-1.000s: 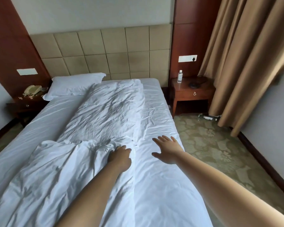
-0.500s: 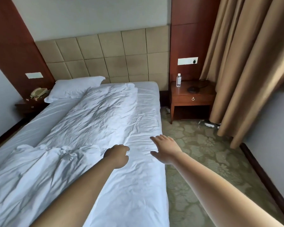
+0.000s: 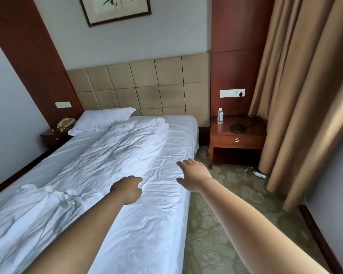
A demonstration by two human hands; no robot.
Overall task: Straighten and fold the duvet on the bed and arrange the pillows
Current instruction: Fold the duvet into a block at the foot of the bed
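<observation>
A wrinkled white duvet (image 3: 117, 155) lies lengthwise down the middle of the bed (image 3: 166, 230), bunched into folds at the near left. One white pillow (image 3: 101, 120) sits at the head of the bed on the left, against the padded headboard. My left hand (image 3: 128, 187) hovers at the duvet's right edge with its fingers loosely curled and holds nothing. My right hand (image 3: 194, 175) is stretched out flat with spread fingers over the bed's right edge, not touching the duvet.
A wooden nightstand (image 3: 238, 139) with a water bottle (image 3: 220, 115) stands right of the bed. Tan curtains (image 3: 305, 95) hang beyond it. Patterned carpet (image 3: 216, 224) runs along the bed's right side. A telephone (image 3: 64, 122) sits on the left nightstand.
My left hand has come off the bunched duvet fold and moved forward along the duvet's edge. The view has shifted right, so the right hand now sits over the bed's edge.
</observation>
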